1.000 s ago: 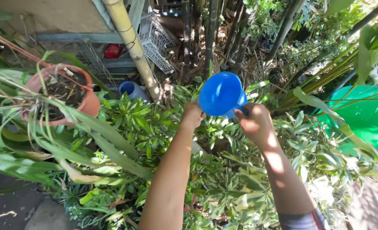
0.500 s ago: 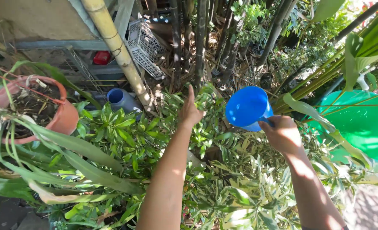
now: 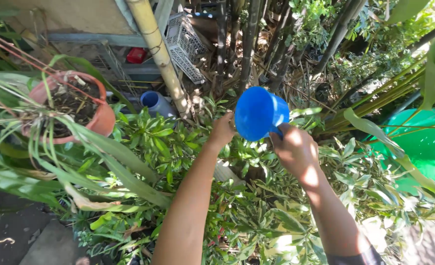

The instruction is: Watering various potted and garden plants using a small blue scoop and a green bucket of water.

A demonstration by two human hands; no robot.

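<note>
I see the blue plastic scoop (image 3: 259, 113) held up over the leafy shrub (image 3: 178, 147), tipped on its side so its rounded bottom faces me; I cannot tell what is in it. My right hand (image 3: 296, 152) is curled closed around the scoop's handle at the lower right of the cup, fingers wrapped tight. My left hand (image 3: 223, 130) reaches forward just beside the scoop's left edge, resting in the leaves; its fingers are bent and mostly hidden by the foliage, so I cannot tell whether it pinches a stem or just touches the leaves, nor whether it touches the scoop.

Below and around both hands the shrub spreads its variegated green leaves. Behind it, a thick pale bamboo pole (image 3: 159, 54) leans across the view, and near its base lies a small blue pot (image 3: 154, 102), tilted, with its open mouth toward me and a dark inside. To the left stands a terracotta pot (image 3: 102, 118) filled with dark soil and a plant of long drooping leaves. At the far right sits a large green container (image 3: 423, 147), partly screened by leaves. A white plastic crate (image 3: 184, 41) rests among the dark bamboo stems behind.
</note>
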